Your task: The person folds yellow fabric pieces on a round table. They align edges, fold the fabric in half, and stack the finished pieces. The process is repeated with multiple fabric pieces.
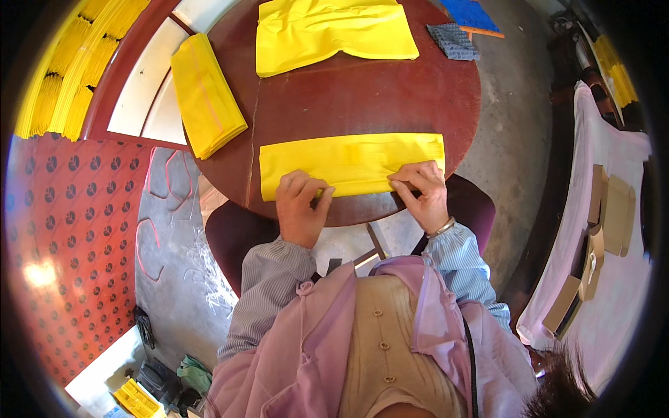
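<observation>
A long folded strip of yellow sheet, cloth or thin plastic, lies across the near edge of a round dark red table. My left hand pinches its near edge toward the left end, thumb and fingers together. Near the right end my right hand pinches the same edge, with a bracelet at the wrist. A folded yellow stack with a faint pink line sits at the table's left side. At the far side a wider yellow sheet lies spread, slightly wrinkled.
A grey textured cloth rests at the table's far right, beside a blue stool top. Piled yellow bundles stand at far left. Opened cardboard boxes lie on a pink-white cloth to the right.
</observation>
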Demonstrator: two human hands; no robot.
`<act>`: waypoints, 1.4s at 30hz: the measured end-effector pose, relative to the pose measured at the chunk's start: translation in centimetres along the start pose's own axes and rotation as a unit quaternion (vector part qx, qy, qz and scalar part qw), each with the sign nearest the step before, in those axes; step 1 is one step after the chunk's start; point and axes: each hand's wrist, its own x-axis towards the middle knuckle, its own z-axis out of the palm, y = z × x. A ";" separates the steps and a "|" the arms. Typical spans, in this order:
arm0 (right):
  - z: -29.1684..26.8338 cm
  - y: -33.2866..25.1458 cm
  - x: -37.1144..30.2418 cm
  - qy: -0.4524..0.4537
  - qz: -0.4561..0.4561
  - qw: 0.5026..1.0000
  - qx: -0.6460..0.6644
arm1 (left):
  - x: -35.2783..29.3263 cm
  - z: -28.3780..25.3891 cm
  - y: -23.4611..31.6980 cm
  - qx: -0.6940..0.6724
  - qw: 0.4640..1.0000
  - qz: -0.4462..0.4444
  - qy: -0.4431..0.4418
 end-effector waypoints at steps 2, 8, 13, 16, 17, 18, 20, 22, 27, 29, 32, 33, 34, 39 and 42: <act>-0.3 0.6 -0.4 0.000 0.012 1.000 -0.006 | -0.8 -0.8 -0.5 0.018 1.000 -0.015 -0.001; -0.2 0.7 -0.1 0.035 0.003 0.998 -0.060 | -1.1 -1.6 -1.6 0.046 0.998 -0.037 0.032; -0.8 0.4 -0.4 0.041 0.025 0.991 -0.126 | -0.9 -1.3 -1.2 0.079 0.994 -0.033 0.060; -0.9 0.4 -0.8 0.040 0.042 0.990 -0.132 | -0.8 -1.0 -1.1 0.075 0.996 0.016 0.046; -1.0 0.4 -0.9 0.041 0.049 0.989 -0.130 | -0.7 -0.8 -1.1 0.063 0.997 0.027 0.034; -1.1 0.3 -1.0 0.036 0.066 0.990 -0.123 | -0.6 -0.6 -1.1 0.049 0.997 0.051 0.014; -1.6 0.2 -1.0 0.030 0.052 0.989 -0.133 | -0.3 -0.2 -1.2 0.017 0.996 0.080 -0.031; -2.3 -0.2 -0.6 0.014 0.051 0.985 -0.163 | 0.0 -0.2 -1.2 0.001 0.994 0.089 -0.069; -0.1 -2.4 1.1 -0.022 -0.063 0.992 -0.107 | 1.0 0.4 0.0 0.014 0.994 0.088 -0.069; 1.5 -3.1 1.4 -0.047 -0.089 0.993 -0.058 | 1.3 0.7 0.6 0.016 0.996 0.072 -0.052; 2.1 -3.3 0.6 -0.071 -0.081 0.993 -0.052 | 1.3 0.7 1.1 0.025 0.998 0.048 -0.024; 1.7 -3.2 0.0 -0.069 -0.072 0.993 -0.061 | 1.1 0.6 1.2 0.047 0.998 0.040 -0.027; 1.1 -2.9 -0.6 -0.061 -0.062 0.994 -0.069 | 0.8 0.3 1.2 0.066 0.997 0.026 -0.032; -1.0 -1.5 -2.5 -0.030 -0.027 0.996 -0.082 | -0.2 -0.2 0.8 0.099 0.994 -0.005 -0.034; -1.5 -0.8 -3.0 -0.011 -0.014 0.996 -0.086 | -0.6 -0.2 0.7 0.087 0.996 -0.018 -0.023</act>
